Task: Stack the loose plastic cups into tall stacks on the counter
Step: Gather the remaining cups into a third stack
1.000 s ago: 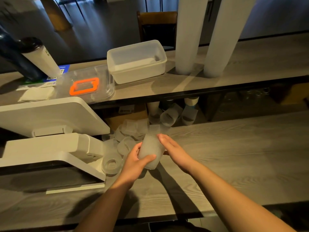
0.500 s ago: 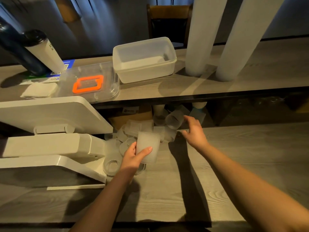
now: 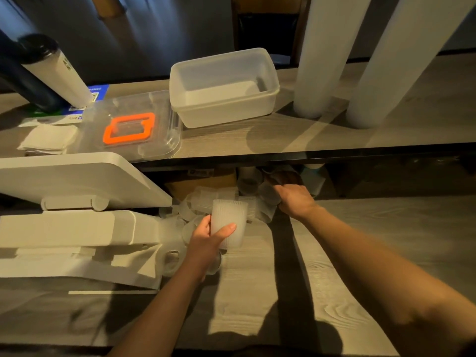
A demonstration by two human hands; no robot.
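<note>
Your left hand (image 3: 206,240) held a ribbed, frosted cup (image 3: 228,222) upright over the near desk (image 3: 360,266), thumb across its front and fingers curled round the back, mouth facing up. It may have been more than one cup nested together; the frosted plastic hid that.

Your right hand (image 3: 293,199) was reaching forward and to the right of that cup, into the shadow under the upper shelf (image 3: 283,140). It lay on a loose cup (image 3: 269,194) that rested on its side, its long axis running roughly left to right across your view. Your fingers looked curled toward it, but the dark and the blur made it impossible to tell whether they had closed on it.

More loose cups (image 3: 203,199) lay jumbled between the two hands and against the white machine (image 3: 77,228) on the left, most of them tipped over.

By my judgement, the next move turned on this: the far cup lay sideways and beyond the held cup, so your right hand, clearly the nearer one, would have to bring it back toward you and turn it upright, base down, before it could drop into the open mouth waiting in your left.
</note>
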